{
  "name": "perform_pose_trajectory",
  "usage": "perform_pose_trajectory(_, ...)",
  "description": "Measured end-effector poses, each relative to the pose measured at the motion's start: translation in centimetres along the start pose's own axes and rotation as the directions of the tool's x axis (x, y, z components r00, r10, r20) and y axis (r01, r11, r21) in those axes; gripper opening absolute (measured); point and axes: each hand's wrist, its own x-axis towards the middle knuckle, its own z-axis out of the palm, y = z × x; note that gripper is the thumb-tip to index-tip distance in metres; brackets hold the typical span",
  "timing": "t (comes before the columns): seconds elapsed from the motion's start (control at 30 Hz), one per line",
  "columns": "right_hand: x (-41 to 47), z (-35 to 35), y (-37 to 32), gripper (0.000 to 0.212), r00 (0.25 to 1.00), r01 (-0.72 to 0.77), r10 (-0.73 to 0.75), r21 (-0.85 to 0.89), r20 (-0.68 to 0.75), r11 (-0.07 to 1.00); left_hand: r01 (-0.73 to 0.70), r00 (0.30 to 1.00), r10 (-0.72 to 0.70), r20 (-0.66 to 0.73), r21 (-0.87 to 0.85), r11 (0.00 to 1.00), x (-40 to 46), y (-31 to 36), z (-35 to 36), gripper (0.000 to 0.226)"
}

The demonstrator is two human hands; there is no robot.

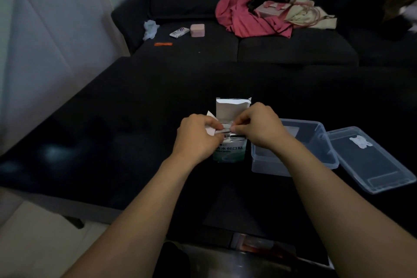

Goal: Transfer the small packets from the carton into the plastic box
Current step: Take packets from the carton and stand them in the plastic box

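Note:
A white and green carton [230, 151] stands upright on the black table [112, 119], its top flap [228, 108] open and raised. My left hand [196, 137] grips the carton's left side near the mouth. My right hand [259, 126] pinches small white packets [226, 130] at the carton's opening. A clear plastic box [316, 142] sits just right of the carton, partly hidden by my right forearm. What lies inside the box cannot be made out.
The box's clear lid [372, 160] lies flat to the right of it. Behind the table stands a dark sofa [293, 49] with pink clothes [246, 18], a cream bag [300, 9], a pink block [197, 30], a small white pack [179, 32] and an orange strip [163, 44].

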Motion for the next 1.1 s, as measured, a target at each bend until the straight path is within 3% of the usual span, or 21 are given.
perform_pose_trajectory(0.27,-0.3,-0.4,-0.6,0.016,0.996,0.073,-0.063,-0.172,0.063,0.982,-0.075,0.997,0.074,-0.034,-0.008,0.997,-0.1,-0.2,0.4,0.011)
perform_pose_trajectory(0.4,-0.7,-0.5,-0.9,0.015,0.993,0.1,-0.086,-0.207,0.075,0.973,-0.039,0.998,0.038,-0.041,-0.017,0.999,0.0,-0.2,0.5,0.007)
perform_pose_trajectory(0.87,-0.5,0.0,-0.6,0.011,0.993,0.115,-0.118,-0.145,-0.015,0.983,0.013,0.999,-0.014,-0.041,-0.026,1.0,0.0,-0.1,0.3,0.018)
perform_pose_trajectory(0.97,-0.4,-0.1,-0.6,0.011,0.986,0.165,-0.167,-0.088,-0.024,0.982,0.017,0.999,-0.017,-0.038,-0.023,1.0,0.2,-0.2,0.3,0.023)
perform_pose_trajectory(1.1,-1.0,-0.5,-1.0,0.007,0.96,0.252,-0.268,-0.17,-0.08,0.953,-0.006,1.0,0.006,-0.03,-0.012,1.0,0.3,-0.2,0.2,0.025)
